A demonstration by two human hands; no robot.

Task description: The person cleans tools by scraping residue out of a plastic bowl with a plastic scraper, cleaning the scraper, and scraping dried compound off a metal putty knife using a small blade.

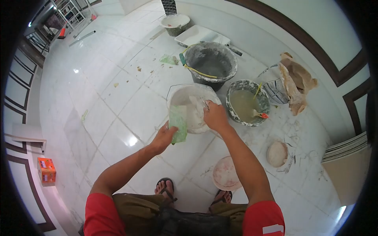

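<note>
A white bucket with pale material inside stands on the floor in front of me. My left hand is closed on a flat green piece at the bucket's near left rim. Over the bucket's right side, my right hand is closed round a tool whose handle is mostly hidden. The tool's pale-coated blade reaches into the bucket, just right of the green piece.
Behind stands a dark bucket with a yellow handle. A basin of cloudy liquid holds a brush. Farther right is a torn paper sack. A round pinkish lid lies by my right foot; an orange box sits left.
</note>
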